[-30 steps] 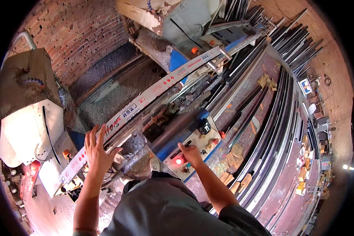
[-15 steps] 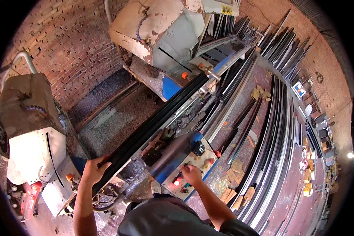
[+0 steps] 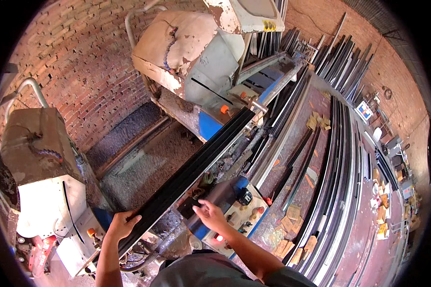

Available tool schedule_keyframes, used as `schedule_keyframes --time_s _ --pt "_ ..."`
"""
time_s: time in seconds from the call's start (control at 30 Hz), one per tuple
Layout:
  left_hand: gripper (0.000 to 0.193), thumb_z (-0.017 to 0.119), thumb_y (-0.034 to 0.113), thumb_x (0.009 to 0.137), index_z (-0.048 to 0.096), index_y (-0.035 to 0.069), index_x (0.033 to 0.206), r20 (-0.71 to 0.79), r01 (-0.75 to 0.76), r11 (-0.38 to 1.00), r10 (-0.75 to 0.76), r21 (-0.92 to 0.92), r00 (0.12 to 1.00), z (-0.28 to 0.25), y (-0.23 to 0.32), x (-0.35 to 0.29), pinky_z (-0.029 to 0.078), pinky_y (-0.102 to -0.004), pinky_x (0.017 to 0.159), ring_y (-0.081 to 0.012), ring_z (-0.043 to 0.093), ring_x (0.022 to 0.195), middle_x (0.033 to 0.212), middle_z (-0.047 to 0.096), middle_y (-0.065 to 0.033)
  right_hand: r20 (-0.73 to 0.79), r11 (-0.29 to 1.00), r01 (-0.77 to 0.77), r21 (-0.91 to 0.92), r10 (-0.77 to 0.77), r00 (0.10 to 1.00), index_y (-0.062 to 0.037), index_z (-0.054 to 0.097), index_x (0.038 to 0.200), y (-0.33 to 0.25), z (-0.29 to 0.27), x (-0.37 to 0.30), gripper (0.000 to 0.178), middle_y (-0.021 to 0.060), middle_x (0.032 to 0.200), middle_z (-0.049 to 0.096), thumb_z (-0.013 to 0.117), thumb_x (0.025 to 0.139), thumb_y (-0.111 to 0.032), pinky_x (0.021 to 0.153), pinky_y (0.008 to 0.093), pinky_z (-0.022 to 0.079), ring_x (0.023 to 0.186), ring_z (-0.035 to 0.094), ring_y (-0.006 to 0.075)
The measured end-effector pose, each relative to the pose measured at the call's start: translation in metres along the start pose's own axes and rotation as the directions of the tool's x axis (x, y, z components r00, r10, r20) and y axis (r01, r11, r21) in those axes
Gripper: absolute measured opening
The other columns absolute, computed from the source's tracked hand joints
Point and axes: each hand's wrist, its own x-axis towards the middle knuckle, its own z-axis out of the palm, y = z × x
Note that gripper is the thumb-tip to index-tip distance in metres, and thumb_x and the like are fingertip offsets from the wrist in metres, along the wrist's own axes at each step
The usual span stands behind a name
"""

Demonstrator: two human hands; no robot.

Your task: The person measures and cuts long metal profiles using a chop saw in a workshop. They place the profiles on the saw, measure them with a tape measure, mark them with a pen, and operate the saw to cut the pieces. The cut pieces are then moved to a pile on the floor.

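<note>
resting under left grip (image 3: 122, 224), black profile (image 3: 191, 172).

I'm looking down into a metal workshop with bare brick walls (image 3: 76, 62). Two worn cutting machines (image 3: 191, 57) stand along a long saw bench, and long metal bars (image 3: 345, 158) lie in rows beside it. More bars (image 3: 345, 60) lean against the far wall.

Long black metal profile (image 3: 191, 174), lying diagonally across the saw bench, near end lower left
</note>
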Motion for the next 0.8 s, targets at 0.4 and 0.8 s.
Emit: schedule_keyframes --time_s 0.4,0.8 --pt "0.05 0.068 0.04 0.087 0.061 0.012 0.128 -0.386 -0.275 0.923 0.365 0.27 0.847 -0.031 0.017 -0.049 0.044 -0.0433 0.103 -0.0337 0.054 0.123 0.131 0.059 -0.015 0.266 0.852 -0.176 0.493 0.045 0.963 0.0085 0.045 0.131 -0.072 0.037 0.028 0.056 0.0049 0.082 0.068 0.066 0.094 -0.028 0.064 0.025 0.05 0.069 0.06 0.0089" --pt "0.059 0.076 0.019 0.073 0.06 0.015 0.13 -0.893 0.219 0.867 0.445 0.449 0.068 -0.287 -0.011 -0.267 0.036 -0.0517 0.109 -0.0338 0.042 0.133 0.145 0.045 -0.0115 0.138 0.998 -0.008 0.059 0.0 0.99 0.0022 0.054 0.131 -0.01 0.028 0.001 0.044 0.0115 0.093 0.07 0.062 0.094 -0.021 0.069 0.0298 0.054 0.075 0.065 0.0173"
